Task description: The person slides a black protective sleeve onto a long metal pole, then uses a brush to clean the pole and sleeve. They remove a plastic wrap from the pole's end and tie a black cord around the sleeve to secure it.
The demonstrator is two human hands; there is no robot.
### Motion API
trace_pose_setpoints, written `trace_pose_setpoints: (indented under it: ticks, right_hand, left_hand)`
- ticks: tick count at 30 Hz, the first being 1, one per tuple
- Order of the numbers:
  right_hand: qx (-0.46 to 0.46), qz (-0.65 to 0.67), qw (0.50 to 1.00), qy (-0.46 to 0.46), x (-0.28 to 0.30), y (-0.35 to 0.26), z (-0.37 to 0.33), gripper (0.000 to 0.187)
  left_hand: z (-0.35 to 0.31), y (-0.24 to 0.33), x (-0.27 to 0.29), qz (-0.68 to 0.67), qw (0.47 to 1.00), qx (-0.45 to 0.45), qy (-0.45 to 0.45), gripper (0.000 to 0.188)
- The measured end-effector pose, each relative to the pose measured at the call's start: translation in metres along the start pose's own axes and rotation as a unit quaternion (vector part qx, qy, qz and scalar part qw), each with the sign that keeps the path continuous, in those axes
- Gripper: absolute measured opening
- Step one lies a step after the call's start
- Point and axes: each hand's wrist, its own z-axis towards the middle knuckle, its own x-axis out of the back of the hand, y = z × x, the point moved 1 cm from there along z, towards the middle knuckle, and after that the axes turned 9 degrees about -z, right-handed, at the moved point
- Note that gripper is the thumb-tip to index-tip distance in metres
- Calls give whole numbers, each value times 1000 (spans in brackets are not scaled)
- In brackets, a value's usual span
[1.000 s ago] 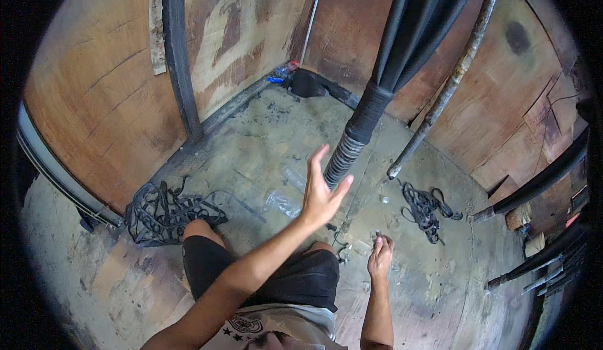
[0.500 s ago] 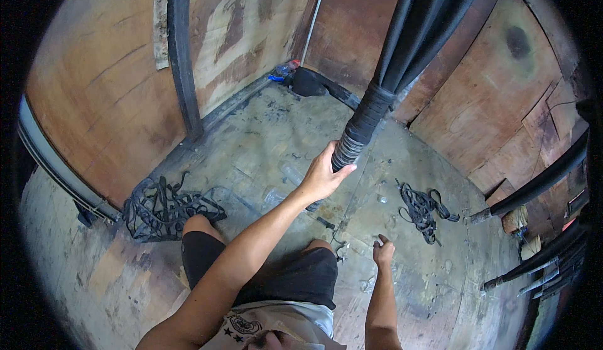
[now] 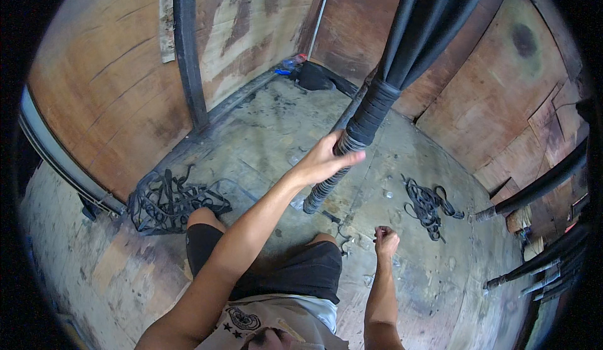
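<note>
A thick bundle of black rubber tubes (image 3: 430, 33) hangs down from the top of the view. Its lower part is a narrow, tightly wound black wrapped end (image 3: 372, 114), which slants down toward me. My left hand (image 3: 326, 160) is closed around this wrapped end, thumb on the near side, and the ridged tip sticks out below the grip. Lower and to the right, apart from the bundle, my right hand (image 3: 386, 241) has its fingers curled in. Whatever it may hold is hidden or too small to make out.
Tangled black rubber strips (image 3: 173, 202) lie on the floor at left, with another black heap of strips (image 3: 430, 207) at right. More black tubes (image 3: 534, 190) hang along the right side. Worn wooden panels (image 3: 107, 80) wall the space; a dark post (image 3: 190, 55) stands at left.
The wrapped end now stands a little steeper, with more of its tip showing below my left hand. My right hand's fingers have curled in further. The whole view has shifted slightly.
</note>
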Motion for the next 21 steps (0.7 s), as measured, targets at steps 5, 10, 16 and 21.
trace_pose_setpoints:
  ticks: [5,10,16,21]
  right_hand:
    - [75,171,982,-2,32,-108,1,38]
    - [196,372,907,-19,88,-214,-4,41]
    - [249,560,788,-57,123,-322,-2,54]
    - [290,515,804,-61,103,-343,1,41]
  left_hand:
    - [17,2,-12,-44,993,83,78,73]
    - [17,-5,-18,-114,992,36,42,58]
    - [14,-7,-22,-137,990,32,19,54]
    - [18,-1,-23,-189,981,35,36,55]
